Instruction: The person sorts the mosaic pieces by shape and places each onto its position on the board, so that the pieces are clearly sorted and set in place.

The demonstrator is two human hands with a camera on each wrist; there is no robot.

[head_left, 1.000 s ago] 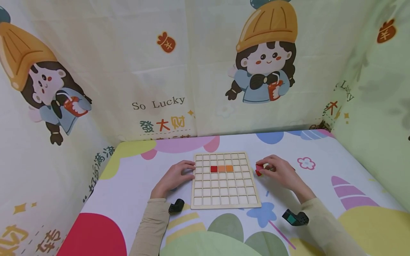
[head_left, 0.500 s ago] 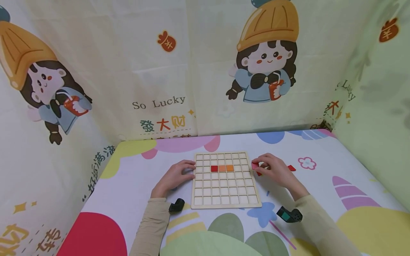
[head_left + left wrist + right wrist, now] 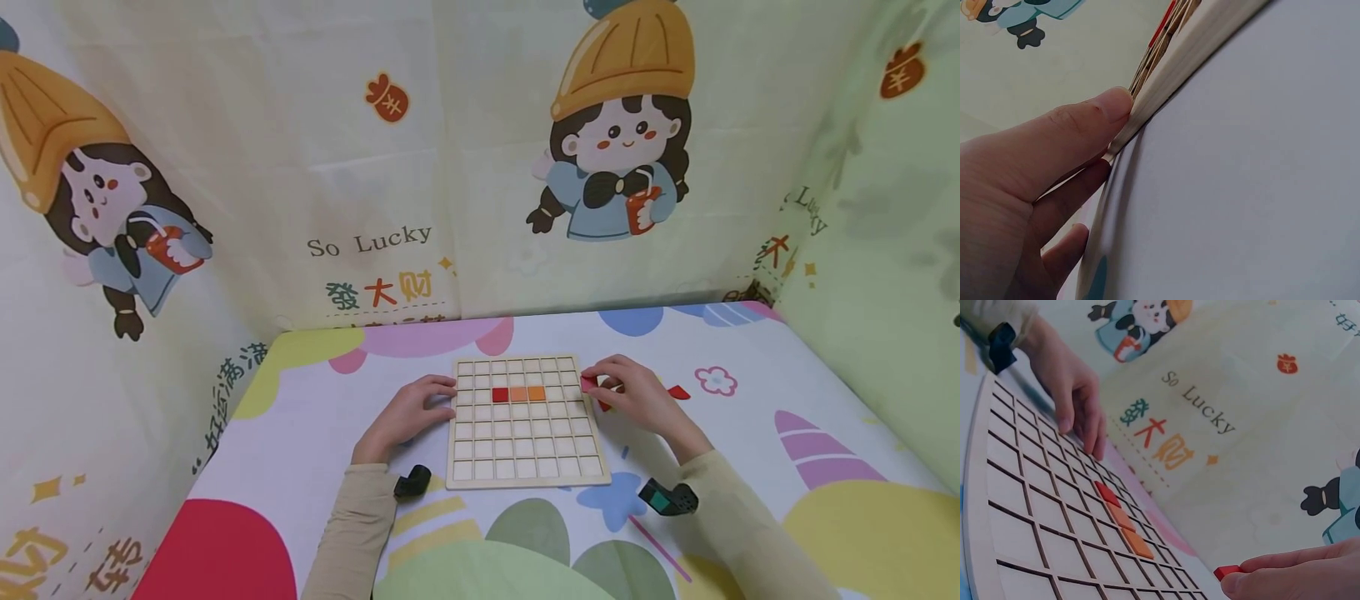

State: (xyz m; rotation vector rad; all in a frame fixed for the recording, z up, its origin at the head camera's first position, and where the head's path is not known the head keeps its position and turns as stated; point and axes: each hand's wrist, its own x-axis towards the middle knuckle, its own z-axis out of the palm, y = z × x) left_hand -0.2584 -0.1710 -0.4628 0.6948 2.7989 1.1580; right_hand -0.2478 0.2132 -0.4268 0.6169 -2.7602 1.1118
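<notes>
A wooden grid board (image 3: 528,482) lies on the table. One row of it holds a red tile (image 3: 500,395), a light orange tile (image 3: 518,394) and an orange tile (image 3: 536,393), side by side. My left hand (image 3: 401,418) touches the board's left edge with thumb (image 3: 1113,105) and fingertips. At the opposite edge, my right hand (image 3: 633,394) pinches a small square tile (image 3: 1227,571), pinkish red in the head view, between thumb and fingers. The held tile is close to the board's right rim; whether it touches cannot be told.
Loose red pieces lie by the right hand: one red piece (image 3: 678,392) beyond it, another red piece (image 3: 603,406) partly hidden beneath it. The patterned tablecloth (image 3: 300,450) reaches back to a printed cloth wall (image 3: 487,167).
My right hand has moved left with the pinched tile, from beside the loose pieces to the board's right edge. A red piece behind the hand has come into view. The left hand stays put.
</notes>
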